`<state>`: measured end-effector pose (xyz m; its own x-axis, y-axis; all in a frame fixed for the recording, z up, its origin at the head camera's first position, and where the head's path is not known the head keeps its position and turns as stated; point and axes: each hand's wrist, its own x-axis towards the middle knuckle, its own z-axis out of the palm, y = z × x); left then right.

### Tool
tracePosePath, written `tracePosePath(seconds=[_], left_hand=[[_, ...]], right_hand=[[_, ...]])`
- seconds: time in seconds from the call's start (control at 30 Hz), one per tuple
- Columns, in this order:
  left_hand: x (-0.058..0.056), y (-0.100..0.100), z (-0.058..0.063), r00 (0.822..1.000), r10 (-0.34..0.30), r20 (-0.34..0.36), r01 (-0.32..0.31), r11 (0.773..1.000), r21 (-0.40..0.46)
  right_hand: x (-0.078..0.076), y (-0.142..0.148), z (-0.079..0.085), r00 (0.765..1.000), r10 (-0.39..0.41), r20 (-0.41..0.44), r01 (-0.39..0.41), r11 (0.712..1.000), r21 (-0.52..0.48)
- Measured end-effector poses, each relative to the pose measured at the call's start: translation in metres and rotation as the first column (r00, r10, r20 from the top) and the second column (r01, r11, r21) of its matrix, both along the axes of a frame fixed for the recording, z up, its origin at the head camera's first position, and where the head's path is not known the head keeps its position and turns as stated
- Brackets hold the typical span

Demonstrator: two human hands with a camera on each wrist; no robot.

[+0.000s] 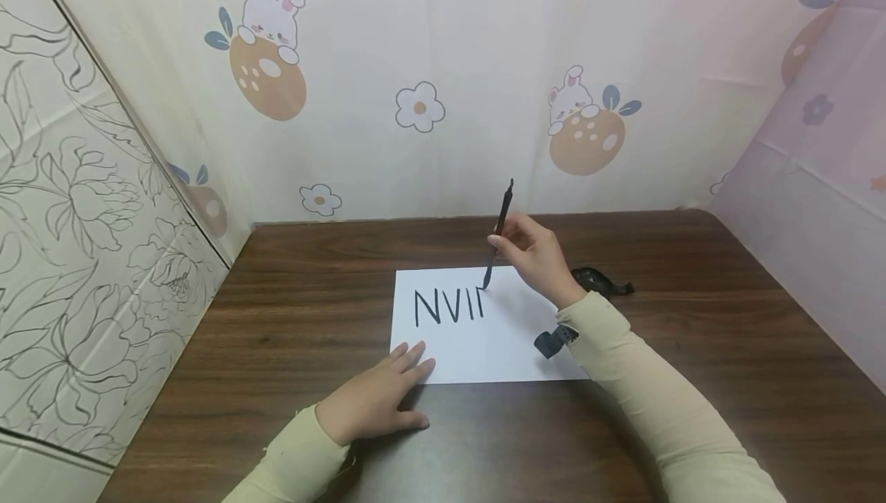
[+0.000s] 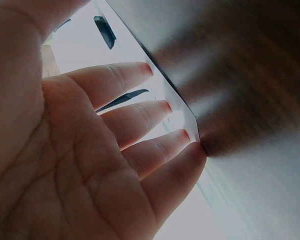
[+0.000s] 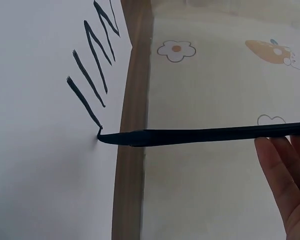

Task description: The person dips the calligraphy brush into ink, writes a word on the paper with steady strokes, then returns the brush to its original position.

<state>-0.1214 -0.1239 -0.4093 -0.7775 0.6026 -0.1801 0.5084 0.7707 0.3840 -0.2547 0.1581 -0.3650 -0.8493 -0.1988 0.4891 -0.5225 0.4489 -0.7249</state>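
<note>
A black writing brush is pinched in my right hand, its handle leaning a little to the right. In the right wrist view the bent tip of the brush touches the white paper at the top of a stroke. Black letters reading "NVI", then an upright stroke with a short mark at its top, run along the sheet's upper left. My left hand rests with spread fingers on the lower left corner of the paper. In the left wrist view the fingertips lie at the sheet's edge.
A dark, rounded object with a narrow end lies on the brown wooden table, partly hidden behind my right wrist. A black strap-mounted device hangs at that wrist. Behind the table is a printed curtain; a flower-patterned panel stands at left.
</note>
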Motion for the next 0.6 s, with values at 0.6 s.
tracePosePath(seconds=[0.6], left_hand=[[-0.0016, 0.0008, -0.0013, 1.000, 0.008, 0.004, -0.008, 1.000, -0.020]], right_hand=[[0.0067, 0.0014, 0.0025, 1.000, 0.001, -0.030, 0.000, 0.999, 0.053]])
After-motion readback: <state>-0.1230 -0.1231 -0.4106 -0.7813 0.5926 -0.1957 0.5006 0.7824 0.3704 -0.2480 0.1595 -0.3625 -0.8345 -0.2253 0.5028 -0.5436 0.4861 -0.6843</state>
